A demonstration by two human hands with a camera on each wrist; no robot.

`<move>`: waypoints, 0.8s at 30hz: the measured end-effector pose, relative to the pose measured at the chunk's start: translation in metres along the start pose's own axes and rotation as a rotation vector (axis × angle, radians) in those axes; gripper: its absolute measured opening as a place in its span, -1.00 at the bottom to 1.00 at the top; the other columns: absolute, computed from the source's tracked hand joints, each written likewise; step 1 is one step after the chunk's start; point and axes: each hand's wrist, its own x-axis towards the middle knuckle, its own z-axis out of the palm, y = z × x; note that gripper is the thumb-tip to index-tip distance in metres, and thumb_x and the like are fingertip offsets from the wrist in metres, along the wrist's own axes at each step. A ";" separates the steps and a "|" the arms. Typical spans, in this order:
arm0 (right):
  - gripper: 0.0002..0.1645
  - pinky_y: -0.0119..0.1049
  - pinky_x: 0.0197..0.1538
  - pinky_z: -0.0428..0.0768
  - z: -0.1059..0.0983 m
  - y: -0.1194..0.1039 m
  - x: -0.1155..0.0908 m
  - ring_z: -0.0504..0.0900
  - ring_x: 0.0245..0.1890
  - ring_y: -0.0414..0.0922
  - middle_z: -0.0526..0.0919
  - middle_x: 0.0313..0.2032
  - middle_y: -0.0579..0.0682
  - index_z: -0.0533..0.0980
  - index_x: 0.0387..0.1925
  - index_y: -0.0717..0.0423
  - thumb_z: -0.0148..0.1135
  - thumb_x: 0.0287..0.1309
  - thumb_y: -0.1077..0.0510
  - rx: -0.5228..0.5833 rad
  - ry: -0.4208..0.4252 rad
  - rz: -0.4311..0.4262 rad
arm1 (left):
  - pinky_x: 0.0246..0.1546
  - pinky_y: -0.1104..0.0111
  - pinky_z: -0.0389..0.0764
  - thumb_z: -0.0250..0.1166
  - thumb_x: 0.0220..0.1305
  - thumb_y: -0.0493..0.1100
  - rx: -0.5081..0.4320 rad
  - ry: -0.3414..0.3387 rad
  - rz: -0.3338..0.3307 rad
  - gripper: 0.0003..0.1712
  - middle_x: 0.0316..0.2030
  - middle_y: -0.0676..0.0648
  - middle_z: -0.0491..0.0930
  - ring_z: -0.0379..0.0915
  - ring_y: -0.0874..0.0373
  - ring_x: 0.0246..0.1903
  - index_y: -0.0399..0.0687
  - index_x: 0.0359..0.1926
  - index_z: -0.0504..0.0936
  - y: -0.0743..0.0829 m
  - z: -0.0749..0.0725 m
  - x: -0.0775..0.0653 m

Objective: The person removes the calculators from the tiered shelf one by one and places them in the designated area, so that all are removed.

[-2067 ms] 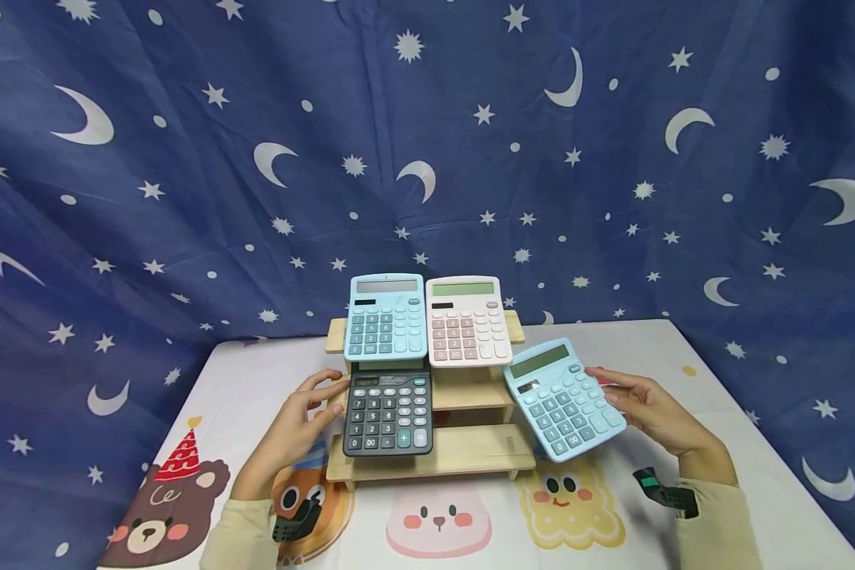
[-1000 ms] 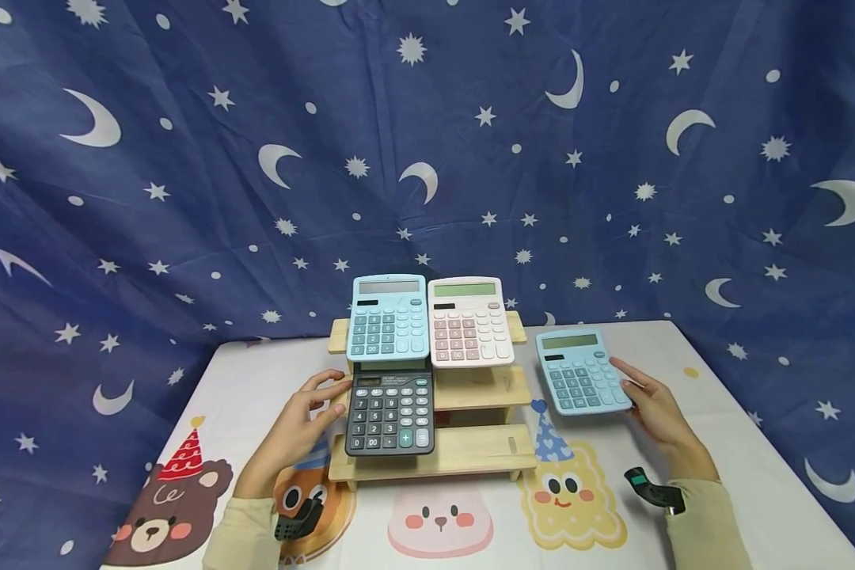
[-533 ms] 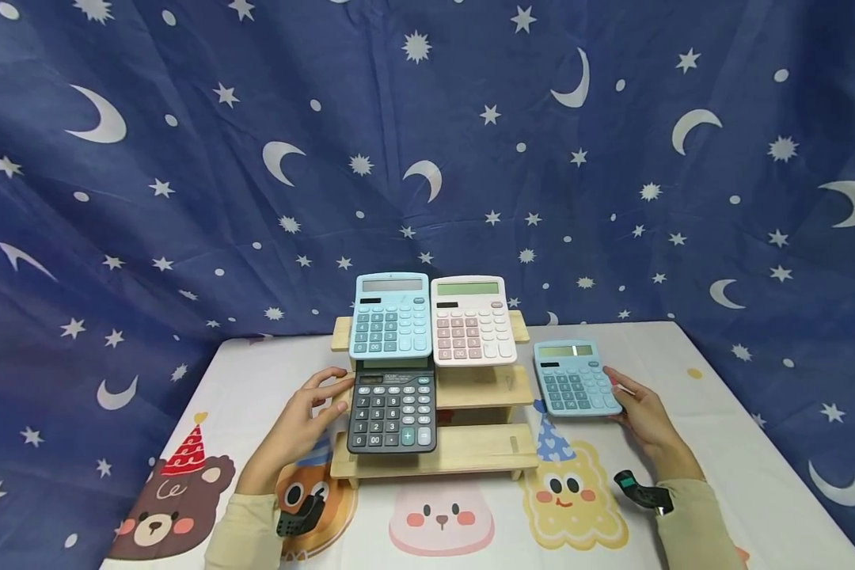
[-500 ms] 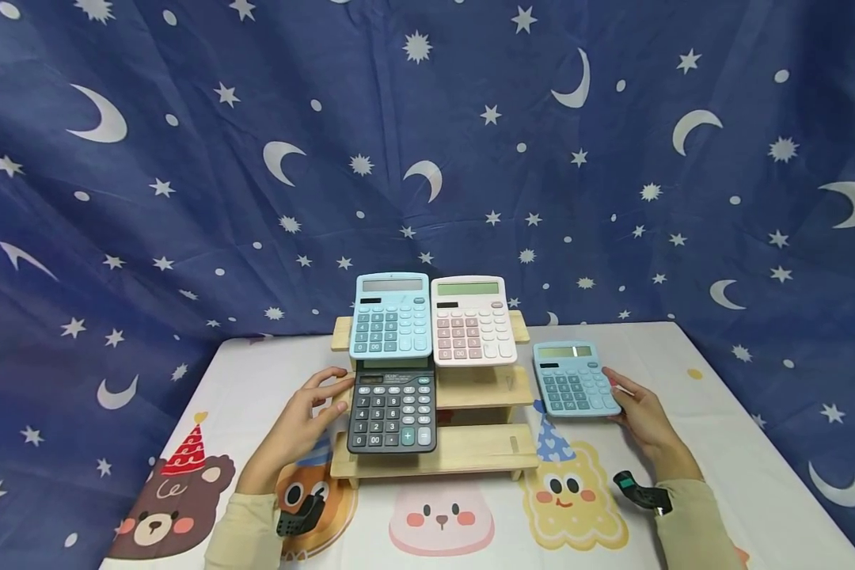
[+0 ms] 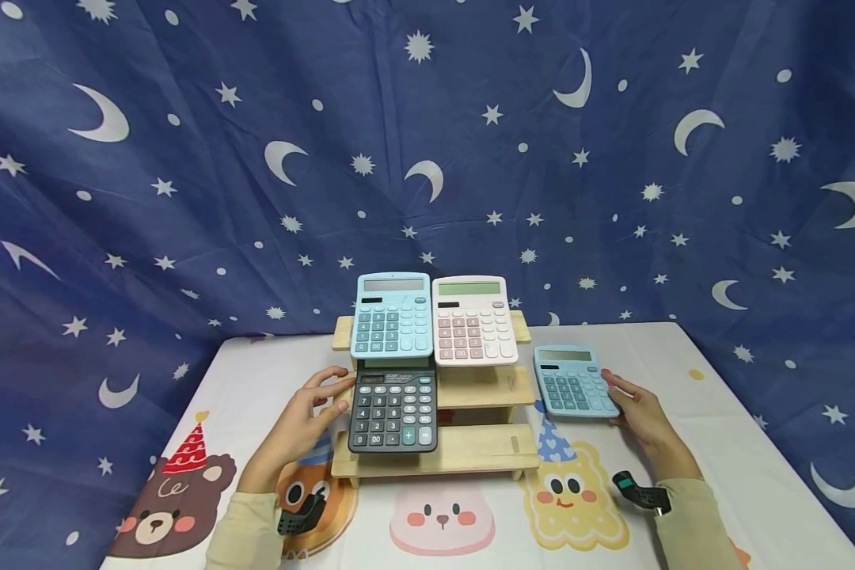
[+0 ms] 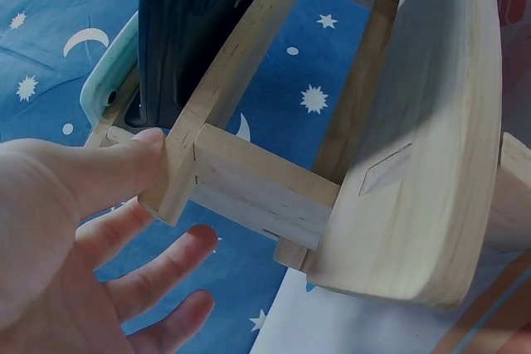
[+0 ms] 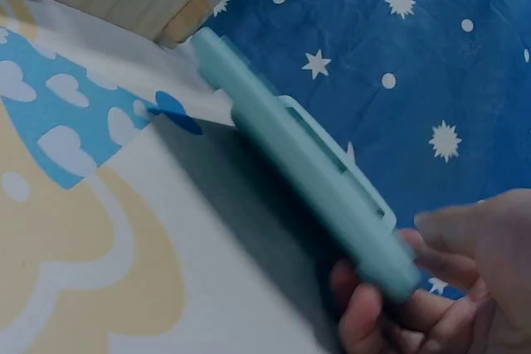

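My right hand (image 5: 641, 416) holds a light-blue calculator (image 5: 577, 384) by its right edge, low over the table right of the rack. In the right wrist view this calculator (image 7: 307, 167) shows edge-on, fingers curled round its near end and a shadow beneath it. My left hand (image 5: 299, 419) grips the left end of a three-step wooden rack (image 5: 470, 451); in the left wrist view the thumb (image 6: 124, 163) presses a board's end, with the index finger below it. A black calculator (image 5: 392, 412) leans on the rack beside this hand.
Another light-blue calculator (image 5: 392, 317) and a white-and-pink calculator (image 5: 473, 321) stand side by side on the rack's top step. A cartoon-print tablecloth (image 5: 513, 530) covers the table. Behind rises a dark blue curtain (image 5: 470, 229) with moons and stars.
My right hand has carried the light-blue calculator from a tilted pose at the rack's right end, back and right, then straightened and lowered it. The left hand stays at the rack.
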 end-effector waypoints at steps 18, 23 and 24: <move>-0.17 -0.13 -0.02 0.72 -0.004 -0.027 -0.021 0.52 0.24 0.33 0.29 0.37 0.54 0.07 0.53 0.36 -0.20 0.57 -0.18 -0.298 0.010 0.008 | 0.11 -0.26 0.45 0.25 0.40 -0.27 0.007 0.003 -0.014 -0.53 0.34 -0.33 0.39 0.27 -0.39 0.36 -0.30 0.29 0.55 0.001 0.002 -0.002; -0.23 -0.06 -0.03 0.72 -0.008 -0.037 -0.027 0.59 0.14 0.34 0.35 0.30 0.57 0.12 0.51 0.37 -0.19 0.58 -0.11 -0.343 0.042 -0.038 | 0.12 -0.25 0.46 0.25 0.40 -0.27 0.008 0.004 -0.011 -0.53 0.35 -0.33 0.39 0.28 -0.39 0.36 -0.30 0.29 0.55 0.001 0.001 -0.001; -0.23 -0.05 -0.03 0.72 -0.008 -0.038 -0.028 0.59 0.15 0.36 0.35 0.30 0.58 0.13 0.50 0.37 -0.19 0.57 -0.12 -0.337 0.046 -0.052 | 0.13 -0.25 0.46 0.25 0.40 -0.27 0.006 0.005 -0.008 -0.53 0.34 -0.34 0.39 0.28 -0.39 0.36 -0.30 0.29 0.55 0.001 0.001 0.000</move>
